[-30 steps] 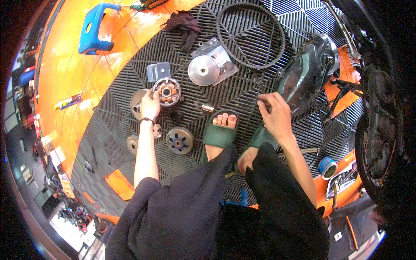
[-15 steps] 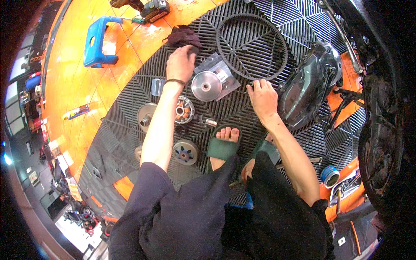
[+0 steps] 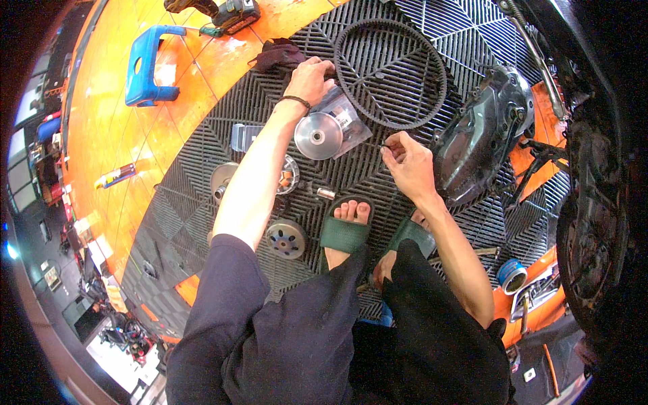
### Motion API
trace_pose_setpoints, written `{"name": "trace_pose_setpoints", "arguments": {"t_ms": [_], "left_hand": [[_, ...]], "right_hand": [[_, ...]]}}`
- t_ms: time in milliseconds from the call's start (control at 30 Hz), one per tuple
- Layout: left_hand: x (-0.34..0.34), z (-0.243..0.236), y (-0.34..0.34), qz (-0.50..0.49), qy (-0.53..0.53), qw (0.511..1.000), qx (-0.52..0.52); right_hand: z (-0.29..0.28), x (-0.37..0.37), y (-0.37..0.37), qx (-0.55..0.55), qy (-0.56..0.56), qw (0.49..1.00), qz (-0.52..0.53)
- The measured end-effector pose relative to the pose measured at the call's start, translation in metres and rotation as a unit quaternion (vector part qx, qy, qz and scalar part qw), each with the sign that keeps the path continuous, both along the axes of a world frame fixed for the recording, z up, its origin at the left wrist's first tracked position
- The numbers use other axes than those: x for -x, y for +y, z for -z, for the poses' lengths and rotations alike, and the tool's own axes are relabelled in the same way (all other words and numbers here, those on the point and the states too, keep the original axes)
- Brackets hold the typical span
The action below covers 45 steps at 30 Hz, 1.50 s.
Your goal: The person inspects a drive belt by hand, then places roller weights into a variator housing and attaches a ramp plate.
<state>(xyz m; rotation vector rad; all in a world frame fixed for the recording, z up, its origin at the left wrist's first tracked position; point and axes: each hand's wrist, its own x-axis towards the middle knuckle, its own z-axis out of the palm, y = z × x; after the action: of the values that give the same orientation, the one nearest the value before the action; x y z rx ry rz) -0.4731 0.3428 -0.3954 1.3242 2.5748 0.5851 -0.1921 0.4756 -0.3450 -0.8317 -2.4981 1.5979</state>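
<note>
My left hand is over the mat, between a dark cloth and the left edge of a toothed drive belt. Its fingers are curled; what they hold, if anything, is hidden. A clear plastic bag lies below that hand, partly under a round silver metal pulley disc. My right hand is raised just below the belt, its thumb and fingertips pinched on a small dark piece too small to name. Under my left forearm sits a round clutch-like part, partly covered.
A slotted bell-shaped metal part, a short metal sleeve and another disc lie near my feet. A dark engine cover stands at right beside a machine. A blue stool and cordless drill are at upper left.
My left hand has moved right, away from the dark cloth toward the belt. The right hand has lifted and turned, so its pinch on the small dark piece now shows.
</note>
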Motion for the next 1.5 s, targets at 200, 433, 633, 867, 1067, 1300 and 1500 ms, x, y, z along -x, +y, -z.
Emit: {"name": "trace_pose_setpoints", "arguments": {"t_ms": [200,433,633,867,1067,1300,1500], "left_hand": [[0.007,-0.007,-0.015,0.005,-0.046,0.998,-0.039],[-0.079,-0.098,-0.031,-0.161,-0.368,0.891,-0.21],[-0.202,-0.132,-0.039,-0.055,-0.28,0.953,-0.098],[-0.238,-0.15,-0.084,-0.104,-0.338,0.927,-0.123],[-0.197,-0.113,-0.222,-0.358,-0.083,0.93,0.017],[-0.232,-0.089,-0.308,-0.452,-0.063,0.885,0.094],[-0.267,-0.054,-0.355,-0.552,-0.115,0.813,0.142]], "right_hand": [[-0.002,-0.005,-0.001,0.185,0.008,0.98,0.076],[-0.024,-0.003,0.01,0.469,0.067,0.872,0.12],[-0.021,0.001,-0.028,0.632,-0.032,0.772,0.064],[-0.011,-0.053,-0.053,0.542,-0.165,0.811,0.144],[-0.023,-0.088,-0.053,0.476,-0.166,0.858,0.096],[-0.029,-0.118,-0.051,0.456,-0.134,0.868,0.146],[-0.016,-0.135,-0.064,0.377,-0.163,0.906,0.107]]}}
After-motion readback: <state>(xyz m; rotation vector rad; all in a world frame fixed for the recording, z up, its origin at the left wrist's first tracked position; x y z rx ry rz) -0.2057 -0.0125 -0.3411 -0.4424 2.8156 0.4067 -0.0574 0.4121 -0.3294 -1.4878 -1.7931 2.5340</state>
